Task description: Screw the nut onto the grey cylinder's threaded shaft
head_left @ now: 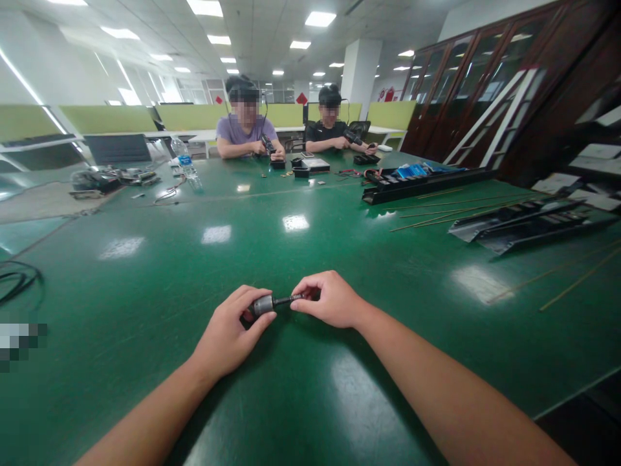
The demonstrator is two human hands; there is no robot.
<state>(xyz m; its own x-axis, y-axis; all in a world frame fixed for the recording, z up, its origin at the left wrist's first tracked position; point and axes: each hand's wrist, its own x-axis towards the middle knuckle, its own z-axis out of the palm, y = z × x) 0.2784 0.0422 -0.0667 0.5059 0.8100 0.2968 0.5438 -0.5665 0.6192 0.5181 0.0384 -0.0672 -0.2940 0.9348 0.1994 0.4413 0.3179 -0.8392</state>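
A small grey metal cylinder with a thin dark shaft lies level above the green table, held between my two hands. My left hand wraps its fingers around the wider cylinder body. My right hand pinches the far end of the shaft between thumb and fingers, hiding the shaft's tip. Both hands are close together near the table's near side, and the part's left end is partly covered by my left fingers.
The green table spreads ahead. Two co-workers sit across it, handling small dark parts. Black metal channels and thin brass rods lie to the right. A water bottle, a laptop and a black cable are to the left.
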